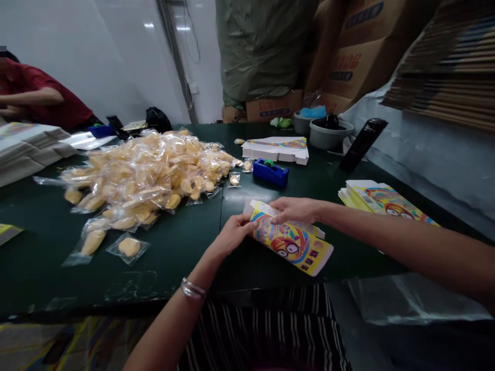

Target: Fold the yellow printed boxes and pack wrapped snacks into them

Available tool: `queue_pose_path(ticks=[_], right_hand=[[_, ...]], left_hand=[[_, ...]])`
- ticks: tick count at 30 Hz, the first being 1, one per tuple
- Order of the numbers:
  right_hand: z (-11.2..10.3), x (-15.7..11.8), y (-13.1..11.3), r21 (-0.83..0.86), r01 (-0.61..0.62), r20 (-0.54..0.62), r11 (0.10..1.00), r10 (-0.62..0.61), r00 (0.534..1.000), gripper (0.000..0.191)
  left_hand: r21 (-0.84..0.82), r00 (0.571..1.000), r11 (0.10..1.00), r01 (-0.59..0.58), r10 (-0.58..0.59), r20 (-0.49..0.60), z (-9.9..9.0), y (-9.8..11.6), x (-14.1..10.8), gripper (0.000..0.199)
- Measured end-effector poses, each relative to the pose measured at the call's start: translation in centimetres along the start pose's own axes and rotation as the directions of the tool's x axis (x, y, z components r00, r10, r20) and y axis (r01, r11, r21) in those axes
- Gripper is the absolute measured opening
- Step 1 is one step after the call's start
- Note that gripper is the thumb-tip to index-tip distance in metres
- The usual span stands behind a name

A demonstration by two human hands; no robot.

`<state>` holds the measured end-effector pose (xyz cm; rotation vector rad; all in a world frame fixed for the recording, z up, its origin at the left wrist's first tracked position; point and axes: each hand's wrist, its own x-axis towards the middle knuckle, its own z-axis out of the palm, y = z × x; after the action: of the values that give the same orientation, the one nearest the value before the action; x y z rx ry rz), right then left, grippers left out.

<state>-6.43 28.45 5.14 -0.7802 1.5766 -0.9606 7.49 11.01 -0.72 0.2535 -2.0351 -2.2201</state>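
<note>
A colourful yellow carton with a cartoon face in glasses lies tilted between my hands, above the dark green table. My left hand pinches its left end, thumb on the printed face. Across the top edge, my right hand grips the same carton, fingers near its upper left corner. Just behind the carton stands a blue tape dispenser. To the left is a large heap of clear-wrapped yellow pieces, with one wrapped piece lying apart in front.
Flat cartons lie at the right, and a white stack sits behind the dispenser. Grey tubs and a black upright object stand at the back right. A person in a red top works at the far left beside stacked cartons.
</note>
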Motion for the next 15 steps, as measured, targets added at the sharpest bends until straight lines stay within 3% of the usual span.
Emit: queue_pose_path(ticks=[4, 7, 10, 13, 15], right_hand=[[1.4, -0.6, 1.8, 0.304, 0.213, -0.090, 0.929, -0.194, 0.977, 0.049], [4.5, -0.9, 4.1, 0.523, 0.357, -0.185, 0.774, -0.306, 0.934, 0.050], [8.2, -1.1, 6.4, 0.580, 0.423, -0.268, 0.696, -0.327, 0.906, 0.056], [10.7, -1.9, 7.9, 0.523, 0.525, -0.393, 0.671, -0.357, 0.848, 0.077], [11.5, -2.7, 8.3, 0.456, 0.536, -0.385, 0.710, -0.386, 0.838, 0.078]], left_hand=[[-0.058, 0.944, 0.993, -0.106, 0.082, -0.321, -0.3, 0.4, -1.7, 0.036], [-0.214, 0.955, 0.975, -0.059, -0.007, -0.296, 0.6, 0.2, -4.6, 0.061], [-0.319, 0.951, 0.947, -0.041, -0.061, -0.303, 2.0, -0.6, -7.3, 0.081], [-0.267, 0.933, 0.963, -0.043, -0.057, -0.356, 2.4, -1.1, -9.4, 0.081], [-0.242, 0.936, 0.970, -0.013, -0.073, -0.344, 2.2, -1.2, -10.6, 0.069]])
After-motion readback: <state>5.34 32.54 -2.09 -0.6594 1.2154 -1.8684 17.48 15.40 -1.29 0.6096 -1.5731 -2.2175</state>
